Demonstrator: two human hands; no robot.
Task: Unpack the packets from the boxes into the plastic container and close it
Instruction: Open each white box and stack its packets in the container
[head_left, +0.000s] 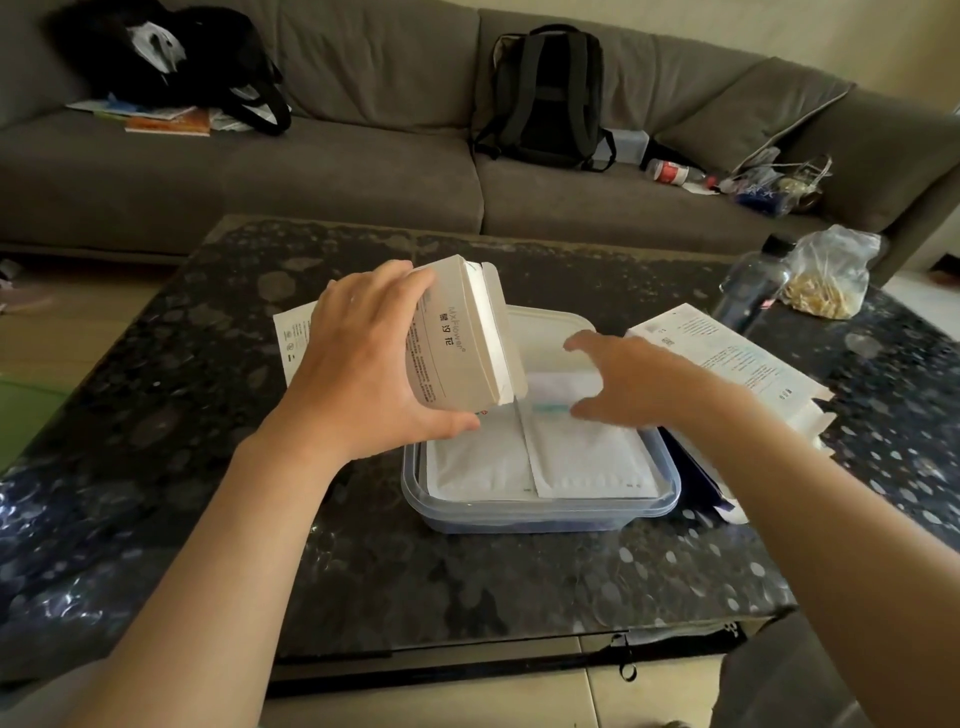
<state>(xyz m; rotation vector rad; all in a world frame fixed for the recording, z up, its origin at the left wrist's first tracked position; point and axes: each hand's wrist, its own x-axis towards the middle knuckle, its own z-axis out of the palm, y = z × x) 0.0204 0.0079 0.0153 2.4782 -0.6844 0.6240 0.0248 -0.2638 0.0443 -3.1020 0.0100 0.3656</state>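
Left hand (363, 364): clasps white box (462, 338), thumb beneath, fingers over the top.
Box: held tilted above the far left part of the container, open flap end facing right.
Plastic container (540, 512): stands uncovered at the middle of the table (467, 582).
Packets (587, 457): white, flat inside the container, two side by side on top.
Striped packet (550, 395): lies at the box mouth.
Right hand (618, 384): released, fingers spread over the striped packet; blurred, contact not discernible.
Lid (550, 319): white, just beyond the container, toward the far edge.
Printed sheets (727, 358): beside the container, toward the right edge.
Bottle (753, 286), plastic bag (831, 275): far right corner.
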